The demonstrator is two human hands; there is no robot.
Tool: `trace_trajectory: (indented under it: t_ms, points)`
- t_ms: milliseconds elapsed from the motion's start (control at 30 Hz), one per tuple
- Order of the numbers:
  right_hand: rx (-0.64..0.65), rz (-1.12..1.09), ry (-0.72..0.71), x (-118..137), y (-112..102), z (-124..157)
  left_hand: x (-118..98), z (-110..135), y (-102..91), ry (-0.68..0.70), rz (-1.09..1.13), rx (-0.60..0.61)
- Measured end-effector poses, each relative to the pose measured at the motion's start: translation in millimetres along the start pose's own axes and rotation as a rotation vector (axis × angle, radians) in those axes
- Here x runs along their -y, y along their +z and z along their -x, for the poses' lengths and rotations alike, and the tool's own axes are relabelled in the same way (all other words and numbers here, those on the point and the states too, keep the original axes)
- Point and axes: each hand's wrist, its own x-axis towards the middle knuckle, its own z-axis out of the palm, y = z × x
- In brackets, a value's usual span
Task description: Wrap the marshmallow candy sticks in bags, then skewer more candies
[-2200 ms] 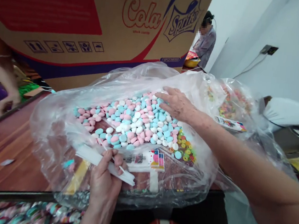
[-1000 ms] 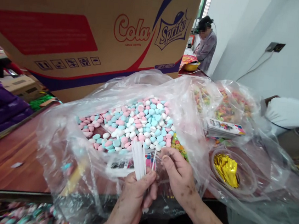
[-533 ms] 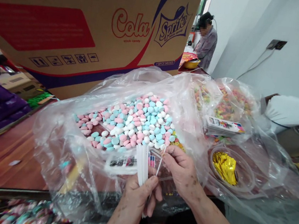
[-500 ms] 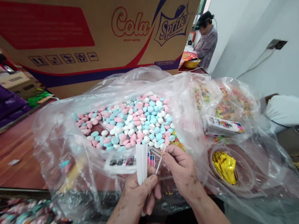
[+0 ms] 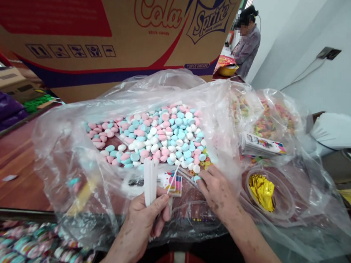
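My left hand [image 5: 151, 212] is closed around a bundle of flat white strips [image 5: 149, 183] standing upright. A single thin white stick [image 5: 173, 179] slants up apart from them, its lower end between my left thumb and fingers. My right hand [image 5: 216, 190] reaches to the near right edge of a pile of pink, white and blue candies [image 5: 162, 136]. Its thumb and fingers pinch at a light blue candy [image 5: 196, 178]. Printed cards [image 5: 173, 183] lie behind my left hand, partly hidden by it.
Clear plastic sheeting [image 5: 58, 136] covers much of the table. At right are a tub of gold wrappers [image 5: 261, 193], a stack of printed cards [image 5: 263, 144] and bagged coloured rings [image 5: 268, 116]. A large carton [image 5: 116, 41] stands behind. A person [image 5: 247, 43] works farther back.
My right hand has let go of the thin stick and moved right to the candies' edge. My left hand, with strips and stick, has shifted left in view.
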Motion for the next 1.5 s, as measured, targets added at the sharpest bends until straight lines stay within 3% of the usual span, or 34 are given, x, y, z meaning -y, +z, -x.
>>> trace_trajectory:
  t_ms: [167,400,833,1000,1233,1500]
  points:
    - [-0.064,-0.161,0.044,-8.4,-4.8,-13.1,1.8,-1.3,-2.1,-0.014,0.038,0.002]
    - [0.058,-0.17,0.013,-13.7,4.8,-34.7,1.9,-1.0,-2.8,-0.023,0.02,0.02]
    - [0.128,-0.139,0.048,2.3,1.8,-33.6,4.4,-4.0,-4.1,-0.041,0.01,0.049]
    - [0.115,-0.206,0.044,1.6,4.0,-31.9,7.0,-6.5,-7.8,-0.051,-0.07,0.12]
    - [0.03,-0.501,0.174,-2.4,3.3,-24.8,2.1,-2.2,-2.9,-0.032,-0.192,0.074]
    - [0.073,-0.982,0.223,-1.8,4.6,-20.1,11.4,-6.7,-0.9,0.002,-0.299,0.043]
